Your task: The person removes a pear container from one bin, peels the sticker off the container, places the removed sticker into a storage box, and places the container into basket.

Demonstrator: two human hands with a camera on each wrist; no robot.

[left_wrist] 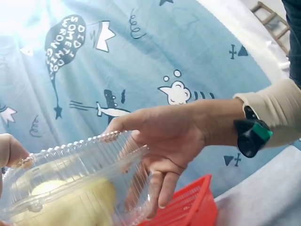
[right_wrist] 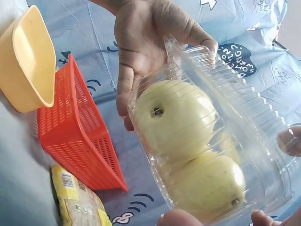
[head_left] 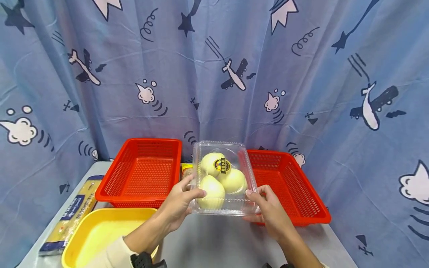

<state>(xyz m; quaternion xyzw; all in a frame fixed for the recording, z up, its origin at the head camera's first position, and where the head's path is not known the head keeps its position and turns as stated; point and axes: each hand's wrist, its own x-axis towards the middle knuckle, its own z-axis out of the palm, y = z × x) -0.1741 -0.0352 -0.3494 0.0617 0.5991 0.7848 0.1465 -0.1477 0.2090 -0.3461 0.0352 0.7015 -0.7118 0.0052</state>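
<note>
Both hands are on the same thing here: left grip (head_left: 177, 203) and right grip (head_left: 273, 214) are grasping a clear plastic clamshell box (head_left: 231, 209) at its near corners, thumbs on top. It's up off the grey counter (head_left: 214, 242), with three pale yellow fruits (head_left: 212, 191) inside, probably pears, though the glare makes that hard to swear to. Black-and-yellow sticker (head_left: 222, 165) on the lid. Behind it, a red basket (head_left: 140, 203) left and another red basket (head_left: 310, 219) right. Yellow tub (head_left: 100, 234) front left, long packet (head_left: 72, 219) beside it, patterned blue curtain (head_left: 207, 93) at the back.
</note>
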